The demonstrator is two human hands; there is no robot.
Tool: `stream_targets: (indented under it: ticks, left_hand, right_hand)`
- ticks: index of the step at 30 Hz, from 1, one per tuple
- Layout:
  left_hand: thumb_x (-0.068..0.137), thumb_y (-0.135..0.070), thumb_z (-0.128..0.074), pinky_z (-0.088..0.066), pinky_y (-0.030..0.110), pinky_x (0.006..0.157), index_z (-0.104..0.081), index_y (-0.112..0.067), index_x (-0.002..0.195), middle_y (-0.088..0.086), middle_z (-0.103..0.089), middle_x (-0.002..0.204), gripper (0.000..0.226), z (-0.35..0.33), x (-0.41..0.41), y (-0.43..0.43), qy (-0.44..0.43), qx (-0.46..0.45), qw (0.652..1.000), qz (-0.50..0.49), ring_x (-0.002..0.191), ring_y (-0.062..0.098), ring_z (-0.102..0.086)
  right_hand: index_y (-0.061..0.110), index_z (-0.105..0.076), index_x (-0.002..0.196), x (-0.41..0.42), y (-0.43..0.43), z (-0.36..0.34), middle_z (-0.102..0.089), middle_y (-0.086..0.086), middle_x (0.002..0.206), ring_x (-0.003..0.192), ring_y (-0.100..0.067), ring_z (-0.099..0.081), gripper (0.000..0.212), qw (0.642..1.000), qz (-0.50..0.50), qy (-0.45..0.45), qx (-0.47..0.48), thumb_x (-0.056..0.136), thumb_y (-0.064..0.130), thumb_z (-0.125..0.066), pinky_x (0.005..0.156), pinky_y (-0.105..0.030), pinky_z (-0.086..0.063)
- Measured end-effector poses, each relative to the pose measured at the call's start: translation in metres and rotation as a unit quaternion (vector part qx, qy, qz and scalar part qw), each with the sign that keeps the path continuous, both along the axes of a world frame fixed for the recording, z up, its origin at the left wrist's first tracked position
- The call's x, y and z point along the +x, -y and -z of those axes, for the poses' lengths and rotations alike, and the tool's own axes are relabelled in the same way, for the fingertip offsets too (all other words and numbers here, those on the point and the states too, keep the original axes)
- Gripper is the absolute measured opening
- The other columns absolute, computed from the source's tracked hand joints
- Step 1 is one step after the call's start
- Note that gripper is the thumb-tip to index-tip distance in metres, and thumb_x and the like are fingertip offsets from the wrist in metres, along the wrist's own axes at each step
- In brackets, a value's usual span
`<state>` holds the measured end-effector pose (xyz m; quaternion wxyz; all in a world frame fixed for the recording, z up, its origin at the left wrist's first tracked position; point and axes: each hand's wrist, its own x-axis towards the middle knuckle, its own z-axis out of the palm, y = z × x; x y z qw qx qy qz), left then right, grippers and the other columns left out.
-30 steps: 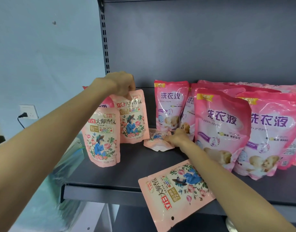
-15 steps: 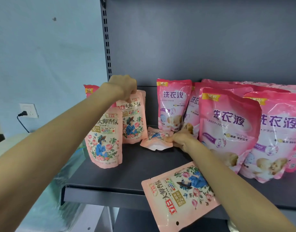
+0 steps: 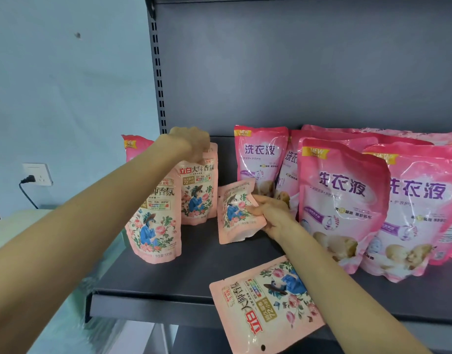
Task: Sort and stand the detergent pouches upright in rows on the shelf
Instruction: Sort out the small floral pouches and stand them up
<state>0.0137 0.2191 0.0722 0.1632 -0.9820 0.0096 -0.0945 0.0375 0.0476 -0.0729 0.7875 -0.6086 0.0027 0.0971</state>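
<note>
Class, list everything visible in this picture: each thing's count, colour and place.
Peach floral plastic pouches: four, peach; front upright pouch and rear upright pouch at left, tilted pouch mid-shelf, flat pouch overhanging the front edge.
Bright pink pouches with purple lettering: at least five, pink; mostly right, one behind the left forearm.
Dark grey metal shelf: one, grey; beneath everything.
White wall socket: one, white; far left.
Left hand: grips rear upright pouch's top.
Right hand: holds tilted pouch.
</note>
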Motion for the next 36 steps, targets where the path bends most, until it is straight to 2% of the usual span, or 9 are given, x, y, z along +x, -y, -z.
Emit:
stream_targets:
  ticks: [2, 6, 10, 12, 16, 21, 26, 29, 36]
  left_hand:
    - [0.09, -0.036, -0.056, -0.038, 0.033, 0.069, -0.058, -0.013, 0.117, 0.005, -0.062, 0.109, 0.035, 0.002, 0.0, -0.002, -0.005, -0.009, 1.0, 0.004, 0.091, 0.023, -0.056]
    - [0.092, -0.038, -0.053, -0.039, 0.033, 0.071, -0.052, -0.015, 0.124, 0.005, -0.06, 0.116, 0.039, 0.005, 0.0, -0.003, 0.002, -0.008, 1.0, 0.009, 0.103, 0.025, -0.057]
    - [0.092, -0.04, -0.051, -0.042, 0.037, 0.081, -0.042, -0.016, 0.135, 0.007, -0.054, 0.128, 0.049, 0.01, 0.002, 0.002, 0.009, -0.025, 0.999, 0.027, 0.114, 0.028, -0.053]
    - [0.093, -0.038, -0.051, -0.043, 0.038, 0.084, -0.039, -0.016, 0.136, 0.007, -0.052, 0.131, 0.05, 0.012, 0.005, 0.005, 0.01, -0.035, 0.998, 0.043, 0.116, 0.028, -0.052]
    - [0.094, -0.033, -0.049, -0.039, 0.042, 0.098, -0.033, -0.017, 0.142, 0.003, -0.04, 0.145, 0.053, 0.014, 0.011, 0.011, 0.005, -0.068, 0.994, 0.084, 0.128, 0.026, -0.042]
    - [0.095, -0.027, -0.048, -0.038, 0.04, 0.098, -0.033, -0.02, 0.142, 0.003, -0.045, 0.141, 0.049, 0.013, 0.018, 0.018, -0.003, -0.104, 0.985, 0.135, 0.126, 0.025, -0.044]
    - [0.095, -0.021, -0.05, -0.044, 0.037, 0.086, -0.052, -0.015, 0.123, 0.003, -0.059, 0.121, 0.029, 0.011, 0.021, 0.019, -0.012, -0.161, 0.975, 0.15, 0.106, 0.023, -0.054]
    - [0.094, -0.022, -0.052, -0.037, 0.032, 0.074, -0.06, -0.016, 0.108, -0.001, -0.063, 0.11, 0.017, 0.008, 0.021, 0.016, 0.029, -0.17, 0.975, 0.143, 0.093, 0.016, -0.052]
    - [0.089, -0.017, -0.061, -0.044, 0.031, 0.076, -0.062, -0.017, 0.086, 0.001, -0.067, 0.099, 0.003, 0.008, 0.021, 0.014, 0.065, -0.181, 0.967, 0.17, 0.09, 0.017, -0.057]
  right_hand:
    - [0.005, -0.059, 0.121, -0.002, 0.002, -0.001, -0.064, -0.012, 0.108, 0.088, -0.026, -0.064, 0.044, 1.0, 0.012, 0.025, 0.003, 0.081, -0.014, -0.059, 0.056, -0.027, -0.057]
    - [0.003, -0.057, 0.122, -0.005, 0.005, 0.004, -0.063, -0.009, 0.106, 0.09, -0.023, -0.063, 0.043, 0.998, 0.018, 0.064, 0.013, 0.082, -0.011, -0.059, 0.067, -0.03, -0.055]
    - [0.002, -0.055, 0.123, -0.005, 0.008, 0.008, -0.064, -0.003, 0.099, 0.081, -0.013, -0.064, 0.04, 0.994, 0.015, 0.102, 0.02, 0.084, -0.009, -0.058, 0.064, -0.024, -0.057]
    - [0.001, -0.055, 0.123, -0.003, 0.009, 0.008, -0.063, -0.004, 0.102, 0.081, -0.01, -0.063, 0.04, 0.992, 0.023, 0.124, 0.027, 0.085, -0.009, -0.057, 0.066, -0.021, -0.057]
    - [0.001, -0.056, 0.121, -0.001, 0.008, 0.007, -0.064, -0.01, 0.113, 0.087, -0.015, -0.064, 0.038, 0.987, 0.025, 0.154, 0.044, 0.085, -0.009, -0.057, 0.079, -0.032, -0.055]
    - [0.006, -0.061, 0.11, -0.001, 0.011, 0.006, -0.069, -0.002, 0.097, 0.081, -0.013, -0.068, 0.029, 0.981, 0.005, 0.173, 0.085, 0.085, -0.008, -0.056, 0.071, -0.029, -0.057]
    - [0.011, -0.064, 0.104, -0.002, 0.011, 0.007, -0.073, 0.006, 0.085, 0.077, -0.011, -0.07, 0.029, 0.976, -0.006, 0.197, 0.097, 0.085, -0.009, -0.055, 0.066, -0.027, -0.058]
    - [0.012, -0.065, 0.103, -0.003, 0.01, 0.006, -0.072, 0.006, 0.087, 0.076, -0.01, -0.069, 0.028, 0.976, 0.01, 0.203, 0.082, 0.084, -0.008, -0.057, 0.066, -0.026, -0.058]
    - [0.018, -0.066, 0.08, 0.001, 0.009, 0.008, -0.07, 0.009, 0.078, 0.07, -0.002, -0.067, 0.018, 0.962, 0.104, 0.253, 0.007, 0.083, 0.0, -0.065, 0.064, -0.019, -0.056]
